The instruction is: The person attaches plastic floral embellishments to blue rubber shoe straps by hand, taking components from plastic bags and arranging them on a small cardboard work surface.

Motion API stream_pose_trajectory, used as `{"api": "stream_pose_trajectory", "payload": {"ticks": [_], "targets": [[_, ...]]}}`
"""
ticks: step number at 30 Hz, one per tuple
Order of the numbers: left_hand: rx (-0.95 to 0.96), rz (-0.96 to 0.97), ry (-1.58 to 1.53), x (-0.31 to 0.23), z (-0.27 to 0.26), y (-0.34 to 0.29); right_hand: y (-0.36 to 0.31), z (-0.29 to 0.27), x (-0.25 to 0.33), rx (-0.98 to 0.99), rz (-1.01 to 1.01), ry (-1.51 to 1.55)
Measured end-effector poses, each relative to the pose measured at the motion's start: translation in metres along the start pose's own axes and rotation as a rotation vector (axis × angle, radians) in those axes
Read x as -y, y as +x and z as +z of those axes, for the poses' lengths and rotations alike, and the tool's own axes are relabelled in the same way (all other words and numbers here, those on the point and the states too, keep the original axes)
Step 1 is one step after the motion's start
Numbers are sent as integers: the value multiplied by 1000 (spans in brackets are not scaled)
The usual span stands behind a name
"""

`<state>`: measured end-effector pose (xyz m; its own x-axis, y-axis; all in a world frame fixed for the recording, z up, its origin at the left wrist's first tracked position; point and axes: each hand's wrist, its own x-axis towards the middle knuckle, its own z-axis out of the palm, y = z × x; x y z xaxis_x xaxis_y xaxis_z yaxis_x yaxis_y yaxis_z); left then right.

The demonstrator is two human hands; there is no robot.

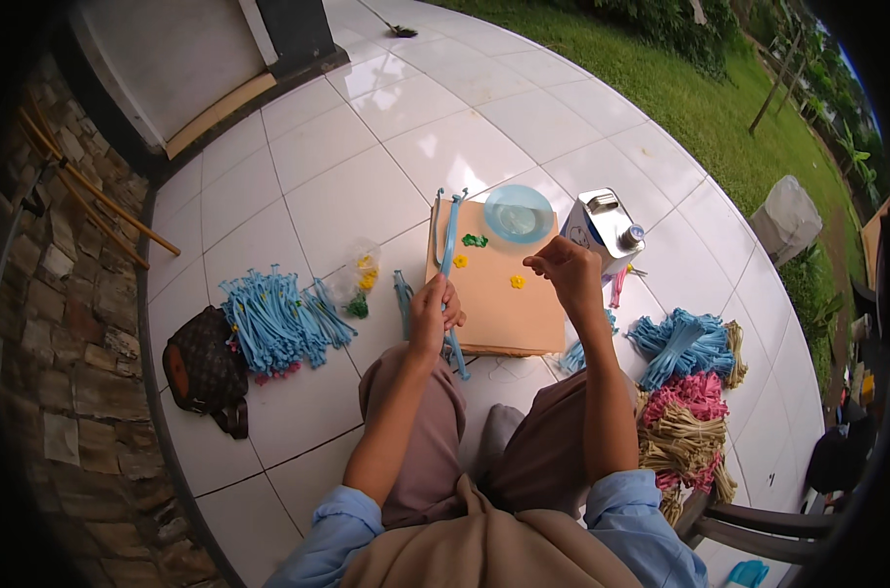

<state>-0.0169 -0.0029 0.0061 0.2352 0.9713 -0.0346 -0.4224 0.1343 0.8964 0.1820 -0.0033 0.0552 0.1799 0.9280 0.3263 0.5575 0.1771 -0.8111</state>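
Observation:
My left hand point(431, 316) is closed around a long light-blue strap point(452, 233) with knotted ends, held upright over the left part of a brown cardboard board point(494, 328). My right hand point(574, 274) is raised over the board's right side, thumb and fingertips pinched together; anything between them is too small to make out. Below it on the board lies a yellow flower-shaped piece point(518, 282). Another yellow flower point(460, 262) and a green leaf-like piece point(474, 240) are near the strap. A translucent blue dish point(519, 214) rests at the board's far right corner.
Beyond the board's right edge stands a metal can point(602, 227). Pink-handled pliers or scissors point(619, 284) lie beside it. Bundles of blue straps point(278, 318) and a brown bag point(205, 358) are left, near a clear plastic bag point(359, 272). Pink and beige bundles point(682, 431) lie right.

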Motion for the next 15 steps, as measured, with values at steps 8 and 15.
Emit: {"api": "stream_pose_trajectory", "payload": {"ticks": [8, 15], "targets": [[1, 27, -9, 0, -6, 1, -1, 20, 0, 230, 23, -233], [-93, -36, 33, 3, -11, 6, 18, 62, -36, 315, -133, -313]]}}
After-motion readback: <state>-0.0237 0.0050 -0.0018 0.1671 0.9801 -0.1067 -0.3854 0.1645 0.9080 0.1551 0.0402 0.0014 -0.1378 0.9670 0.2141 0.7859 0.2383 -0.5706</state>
